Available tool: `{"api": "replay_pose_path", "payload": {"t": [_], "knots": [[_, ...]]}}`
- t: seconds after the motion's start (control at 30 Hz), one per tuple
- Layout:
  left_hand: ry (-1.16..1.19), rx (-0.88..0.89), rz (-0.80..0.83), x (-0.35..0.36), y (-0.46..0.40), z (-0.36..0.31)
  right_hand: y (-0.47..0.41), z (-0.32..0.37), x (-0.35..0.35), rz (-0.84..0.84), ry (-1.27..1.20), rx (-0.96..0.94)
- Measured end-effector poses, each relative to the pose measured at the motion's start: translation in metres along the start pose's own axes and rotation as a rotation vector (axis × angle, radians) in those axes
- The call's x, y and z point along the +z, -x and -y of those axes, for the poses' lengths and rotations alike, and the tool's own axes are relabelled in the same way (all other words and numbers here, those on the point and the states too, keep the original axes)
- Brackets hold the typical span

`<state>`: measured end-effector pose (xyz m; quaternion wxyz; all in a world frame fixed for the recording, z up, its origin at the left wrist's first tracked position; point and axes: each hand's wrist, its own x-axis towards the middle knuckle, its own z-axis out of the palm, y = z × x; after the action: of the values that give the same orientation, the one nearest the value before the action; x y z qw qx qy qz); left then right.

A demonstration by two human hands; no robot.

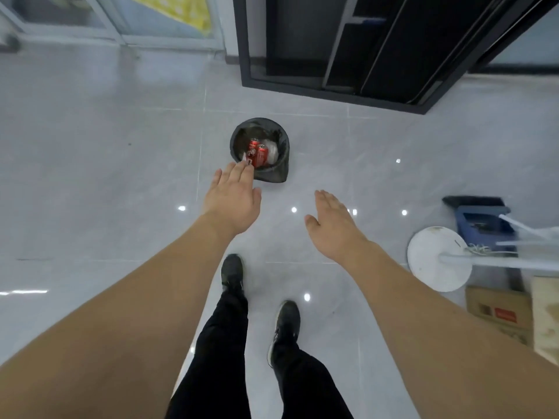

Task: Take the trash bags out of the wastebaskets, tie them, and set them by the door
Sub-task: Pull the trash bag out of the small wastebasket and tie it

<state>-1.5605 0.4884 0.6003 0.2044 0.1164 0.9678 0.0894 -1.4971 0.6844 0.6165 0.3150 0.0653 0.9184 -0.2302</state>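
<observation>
A small round wastebasket (272,173) lined with a dark trash bag (282,140) stands on the grey tiled floor ahead of me. Inside the bag lie red cans (257,154) and crumpled white plastic (272,151). My left hand (231,201) is stretched out flat, fingers apart, its fingertips overlapping the basket's near-left rim in the view; contact cannot be told. My right hand (332,226) is also flat and empty, to the right of the basket and nearer to me.
A black door frame and dark open door (348,52) stand behind the basket. A glass door (121,22) is at the far left. At the right are a white round stand base (435,261), a blue bin (481,222) and cardboard boxes (499,313). My feet (233,273) are below.
</observation>
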Motion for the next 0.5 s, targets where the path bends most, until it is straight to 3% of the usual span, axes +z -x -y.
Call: {"api": "replay_pose_path", "payload": {"t": [0.3, 0.5], "knots": [[0.006, 0.024, 0.045, 0.008, -0.156, 0.093, -0.170, 0.046, -0.005, 0.029, -0.175, 0.145], [0.031, 0.036, 0.020, 0.054, -0.256, 0.141, -0.280, 0.039, 0.011, -0.026, -0.275, 0.149]]}}
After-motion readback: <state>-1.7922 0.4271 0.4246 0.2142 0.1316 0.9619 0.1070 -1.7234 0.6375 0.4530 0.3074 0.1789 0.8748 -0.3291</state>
